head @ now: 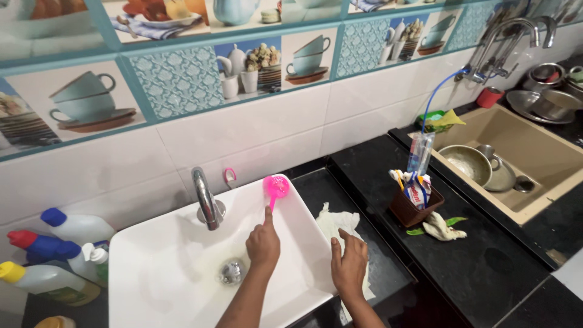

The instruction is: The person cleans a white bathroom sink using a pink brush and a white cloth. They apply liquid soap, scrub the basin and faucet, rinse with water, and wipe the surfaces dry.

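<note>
Scrubbing near the back rim of the white basin (152,255), the pink plastic brush (275,187) looks light and stiff; the left hand (263,244) grips its thin handle low. The right hand (348,265) rests spread on a white cloth (337,220).

1. White bottle with a blue cap (76,226) lies left of the white basin.
2. Blue bottle with a red cap (42,246) lies just below it.
3. Yellow-capped pale bottle with a green-yellow label (51,284) lies lowest.
4. Brown holder (416,209) on the black worktop holds red-white-blue tubes (416,191).
</note>
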